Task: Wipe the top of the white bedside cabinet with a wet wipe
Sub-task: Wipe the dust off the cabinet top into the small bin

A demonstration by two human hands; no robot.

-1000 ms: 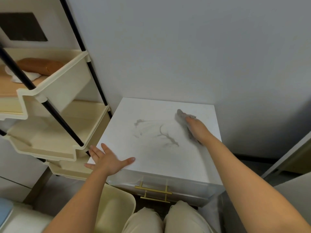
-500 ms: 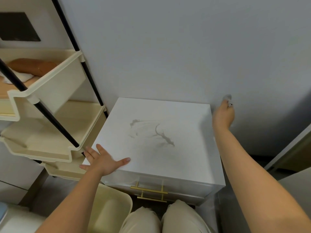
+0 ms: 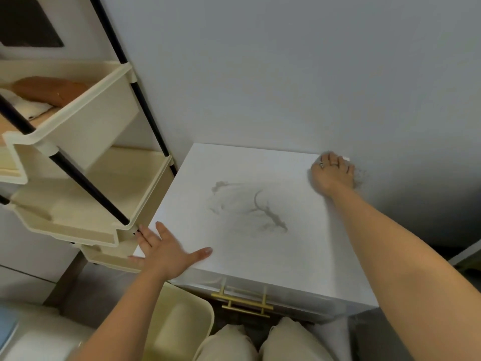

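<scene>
Left hand (image 3: 166,252) lay flat, fingers spread, on cabinet (image 3: 247,259) front-left corner. Right hand (image 3: 334,175) gripped wipe (image 3: 360,178) at back-right corner. Grey smudge (image 3: 268,217) mid-top.

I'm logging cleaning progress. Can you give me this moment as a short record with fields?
Surface: white cabinet top, grey smudges in its middle
Right hand: at the far right corner, over the wet wipe, which is mostly hidden; grip unclear
Left hand: flat on the near left corner
Left of cabinet: cream shelf rack
Front: gold drawer handle
</scene>
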